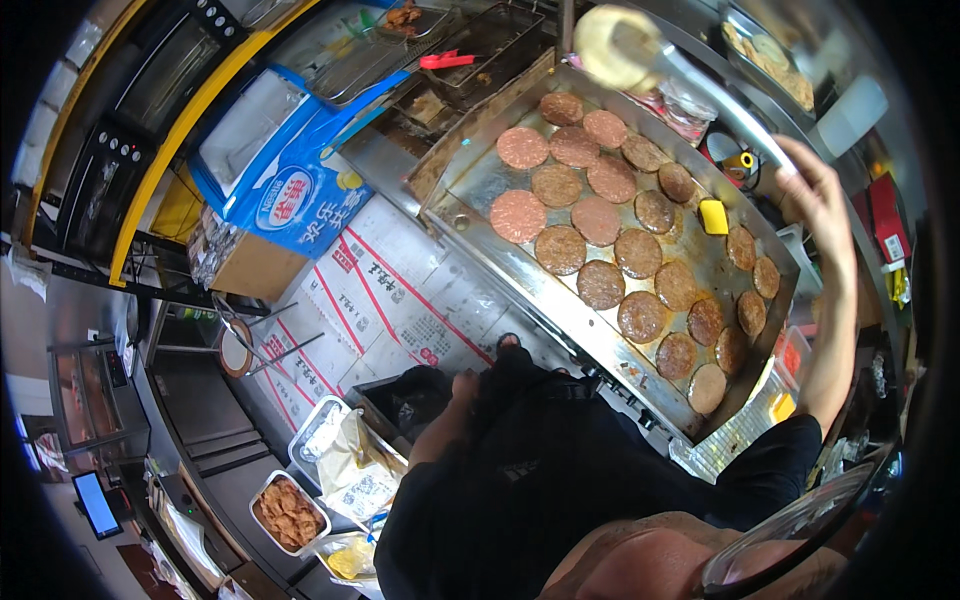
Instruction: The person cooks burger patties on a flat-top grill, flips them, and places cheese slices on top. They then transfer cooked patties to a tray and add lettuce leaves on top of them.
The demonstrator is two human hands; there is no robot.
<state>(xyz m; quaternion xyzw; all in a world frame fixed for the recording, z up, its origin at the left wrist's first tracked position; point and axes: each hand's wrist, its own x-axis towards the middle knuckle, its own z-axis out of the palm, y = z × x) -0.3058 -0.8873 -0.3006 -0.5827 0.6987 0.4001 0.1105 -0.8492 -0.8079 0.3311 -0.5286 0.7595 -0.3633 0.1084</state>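
My right hand grips the handle of a long metal spatula, held above the back edge of a flat griddle. At the spatula's far end is a blurred round cream-coloured piece that looks like a bun. Several round meat patties lie on the griddle, some pink and others browned. One patty near the right side bears a yellow cheese slice. My left hand hangs low beside my body, above a black-lined bin; its fingers look curled, and whether they hold anything is unclear.
Beyond the griddle's left end stand fryer baskets and a blue Nestlé chest freezer. Control knobs line the griddle's front. A tray of fried chicken and a stool are at left. Food containers stand at right.
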